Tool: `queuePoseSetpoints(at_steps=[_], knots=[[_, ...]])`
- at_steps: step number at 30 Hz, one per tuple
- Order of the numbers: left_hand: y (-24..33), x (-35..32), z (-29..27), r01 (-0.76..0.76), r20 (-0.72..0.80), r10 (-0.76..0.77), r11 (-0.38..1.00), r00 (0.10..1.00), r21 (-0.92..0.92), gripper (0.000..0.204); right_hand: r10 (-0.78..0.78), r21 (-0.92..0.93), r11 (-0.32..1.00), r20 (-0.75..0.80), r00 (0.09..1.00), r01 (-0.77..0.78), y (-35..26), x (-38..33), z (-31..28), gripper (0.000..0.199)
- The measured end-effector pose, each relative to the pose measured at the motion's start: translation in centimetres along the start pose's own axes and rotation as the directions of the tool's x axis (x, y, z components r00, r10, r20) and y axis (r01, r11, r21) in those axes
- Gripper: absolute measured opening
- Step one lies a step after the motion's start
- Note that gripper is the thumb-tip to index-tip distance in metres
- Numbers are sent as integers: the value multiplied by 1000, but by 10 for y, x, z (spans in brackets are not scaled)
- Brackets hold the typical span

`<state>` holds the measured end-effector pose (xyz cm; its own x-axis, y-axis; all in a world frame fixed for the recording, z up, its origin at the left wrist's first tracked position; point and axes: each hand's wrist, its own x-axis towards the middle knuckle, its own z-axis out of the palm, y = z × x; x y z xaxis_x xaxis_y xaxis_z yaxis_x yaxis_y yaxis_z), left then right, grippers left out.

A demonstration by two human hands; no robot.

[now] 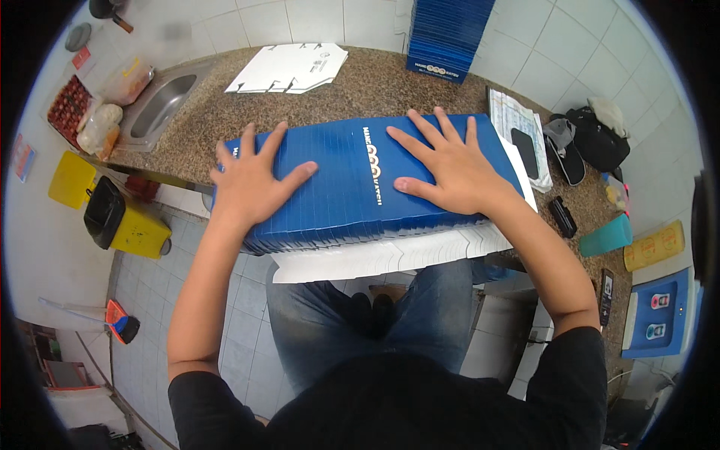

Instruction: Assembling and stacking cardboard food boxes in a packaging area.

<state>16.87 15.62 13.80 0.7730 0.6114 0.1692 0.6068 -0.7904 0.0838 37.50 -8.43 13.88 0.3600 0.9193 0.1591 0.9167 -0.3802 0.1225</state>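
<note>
A long row of blue printed cardboard sheets, overlapping like flat box blanks (330,187), lies across the near edge of the counter in front of me. White flaps stick out along its near side and right end. My left hand (253,180) rests flat on the left part of the row, fingers spread. On the right part lies my right hand (454,169), palm down, its fingers also apart. Neither hand grips anything.
Behind the row are a white flat cardboard blank (289,67) and a tall blue stack (448,41). A phone (523,154) lies on papers to the right, near a black bag (600,142) and a teal tumbler (606,235). At left are a sink (161,109) and a yellow bin (142,229).
</note>
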Motion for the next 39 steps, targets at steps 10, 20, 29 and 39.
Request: queuePoseSetpoints(at_steps=[10,20,29,39], knots=[[48,4,19,-424,-50,423,905,905,-28,73,-105,118,987,-26,994,108,-12,7,9,78],[47,7,19,-422,-34,421,906,906,-39,100,-344,257,897,-100,934,358,-22,9,4,75],[41,1,14,-459,-74,455,887,887,-47,91,-342,255,895,-135,930,366,-21,6,3,71],[46,7,12,-419,20,423,902,906,-104,81,59,582,775,-454,889,246,26,3,-17,55]])
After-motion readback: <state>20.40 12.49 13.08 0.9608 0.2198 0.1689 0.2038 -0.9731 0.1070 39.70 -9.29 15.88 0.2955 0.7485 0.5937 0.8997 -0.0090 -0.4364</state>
